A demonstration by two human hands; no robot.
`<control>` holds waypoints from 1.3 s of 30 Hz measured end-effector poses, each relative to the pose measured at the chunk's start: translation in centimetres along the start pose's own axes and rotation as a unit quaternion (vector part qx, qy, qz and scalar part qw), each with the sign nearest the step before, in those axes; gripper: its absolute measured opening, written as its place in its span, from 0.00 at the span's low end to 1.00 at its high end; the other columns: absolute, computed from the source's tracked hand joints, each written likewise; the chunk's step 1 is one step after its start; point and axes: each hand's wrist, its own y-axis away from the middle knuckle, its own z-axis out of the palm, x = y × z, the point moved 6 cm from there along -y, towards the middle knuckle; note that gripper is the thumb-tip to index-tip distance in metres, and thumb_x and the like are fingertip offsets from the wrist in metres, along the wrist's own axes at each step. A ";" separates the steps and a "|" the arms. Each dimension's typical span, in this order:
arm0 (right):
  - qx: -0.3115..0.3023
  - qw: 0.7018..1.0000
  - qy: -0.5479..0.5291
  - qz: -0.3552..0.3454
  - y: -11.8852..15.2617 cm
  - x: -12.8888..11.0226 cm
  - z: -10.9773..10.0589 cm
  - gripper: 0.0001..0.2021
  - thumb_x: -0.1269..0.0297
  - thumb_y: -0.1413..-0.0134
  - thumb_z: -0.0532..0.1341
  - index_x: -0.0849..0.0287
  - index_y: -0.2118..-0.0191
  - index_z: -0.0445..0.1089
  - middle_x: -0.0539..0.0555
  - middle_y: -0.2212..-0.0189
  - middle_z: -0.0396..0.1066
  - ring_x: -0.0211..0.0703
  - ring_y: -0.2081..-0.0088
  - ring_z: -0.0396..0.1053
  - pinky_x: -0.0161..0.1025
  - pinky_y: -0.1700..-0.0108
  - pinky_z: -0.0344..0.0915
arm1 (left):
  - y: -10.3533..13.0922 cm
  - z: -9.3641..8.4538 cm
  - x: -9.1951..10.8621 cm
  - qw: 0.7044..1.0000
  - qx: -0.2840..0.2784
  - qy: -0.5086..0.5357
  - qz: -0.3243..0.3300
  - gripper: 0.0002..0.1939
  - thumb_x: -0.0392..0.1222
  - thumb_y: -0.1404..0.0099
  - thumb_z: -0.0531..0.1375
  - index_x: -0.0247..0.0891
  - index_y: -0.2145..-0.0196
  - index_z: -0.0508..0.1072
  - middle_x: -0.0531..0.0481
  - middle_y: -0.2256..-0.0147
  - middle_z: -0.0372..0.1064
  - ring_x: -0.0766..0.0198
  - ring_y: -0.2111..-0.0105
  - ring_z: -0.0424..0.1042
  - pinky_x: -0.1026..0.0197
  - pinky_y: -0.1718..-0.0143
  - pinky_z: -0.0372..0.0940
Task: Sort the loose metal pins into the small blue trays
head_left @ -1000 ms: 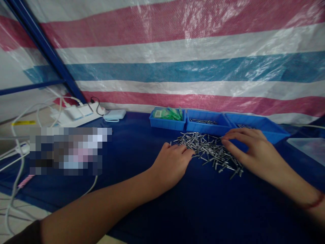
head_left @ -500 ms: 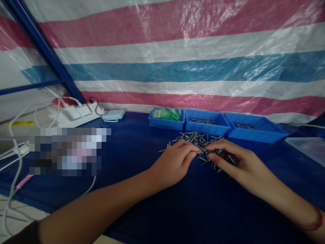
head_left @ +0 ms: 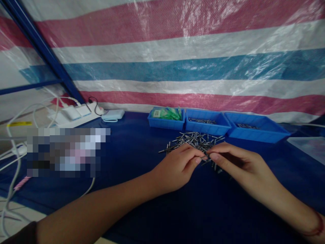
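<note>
A loose pile of thin metal pins (head_left: 194, 138), silvery and dark, lies on the blue table top; their exact kind is too small to tell. My left hand (head_left: 179, 166) reaches over the pile's near side with its fingers closed together. From the right, my right hand (head_left: 240, 162) meets it, thumb and forefinger pinched, the fingertips almost touching those of the left. What the fingertips hold, if anything, is too small to make out. Part of the pile is hidden beneath both hands.
Behind the pile stand a blue bin (head_left: 166, 123) of green packets and two blue bins (head_left: 209, 128) (head_left: 256, 134) with thin metal pieces. A light-blue case (head_left: 113, 115), a white power strip (head_left: 78, 117) with cables and a blurred-out patch lie left. A translucent tray (head_left: 309, 149) is at right.
My left hand has shifted slightly right, and its fingertips are nearer the right hand's. The right thumb and forefinger have closed from slightly apart into a pinch.
</note>
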 end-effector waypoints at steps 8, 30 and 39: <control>0.022 0.999 0.030 -0.024 0.2 -0.3 -0.2 0.05 0.59 0.47 0.60 0.51 0.67 0.72 0.49 0.71 0.73 0.39 0.70 0.70 0.34 0.70 0.68 | 0.0 0.0 0.3 1.000 -0.009 -0.005 -0.014 0.10 0.41 0.34 0.54 0.34 0.59 0.71 0.49 0.66 0.68 0.67 0.66 0.68 0.65 0.62 0.62; -0.009 0.999 0.006 -0.039 0.4 -1.0 0.8 0.05 0.61 0.47 0.60 0.54 0.67 0.73 0.50 0.71 0.74 0.39 0.68 0.72 0.34 0.70 0.68 | -0.1 0.4 0.0 0.999 -0.036 0.013 -0.035 0.07 0.40 0.34 0.54 0.35 0.67 0.69 0.53 0.70 0.65 0.68 0.68 0.66 0.66 0.65 0.59; -0.012 0.999 0.003 -0.048 0.4 -1.2 0.8 0.04 0.63 0.46 0.60 0.53 0.65 0.71 0.51 0.69 0.73 0.41 0.67 0.71 0.37 0.67 0.68 | -0.2 -0.1 0.1 0.999 0.007 -0.003 -0.037 0.05 0.40 0.36 0.56 0.36 0.67 0.69 0.52 0.69 0.66 0.66 0.66 0.67 0.64 0.63 0.61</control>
